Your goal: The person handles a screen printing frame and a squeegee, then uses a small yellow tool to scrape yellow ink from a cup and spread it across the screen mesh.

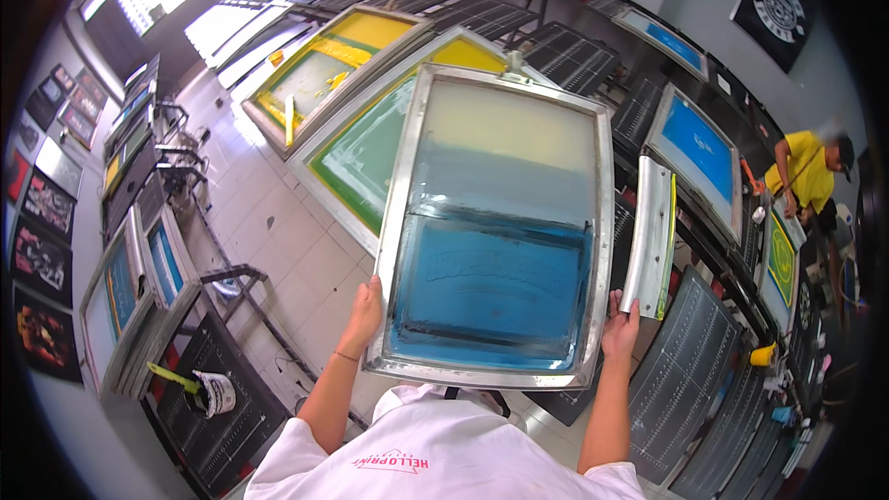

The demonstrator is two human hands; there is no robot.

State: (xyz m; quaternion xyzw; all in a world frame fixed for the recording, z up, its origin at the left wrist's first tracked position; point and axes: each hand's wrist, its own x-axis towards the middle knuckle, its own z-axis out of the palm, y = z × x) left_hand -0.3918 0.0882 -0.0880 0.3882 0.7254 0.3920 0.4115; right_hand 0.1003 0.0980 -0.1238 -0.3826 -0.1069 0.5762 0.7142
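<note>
Head view: screen frame (500,222) long axis points away.

A black banner (776,2) with a round white emblem hangs at two o'clock. Dark rectangular posters (42,259) with red and orange pictures line the wall at nine o'clock.

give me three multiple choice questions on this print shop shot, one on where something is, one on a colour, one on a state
1. Where is the left hand?
A. on the frame's left edge
B. on the floor
C. in a pocket

2. What colour is the ink on the lower half of the held screen frame?
A. red
B. blue
C. black

3. How does the right hand hold the squeegee?
A. flat on the screen
B. upright beside the frame
C. not at all

Answers: 1 A, fingers wrap the left rail; 2 B, the mesh shows blue; 3 B, it stands along the right rail.
</note>
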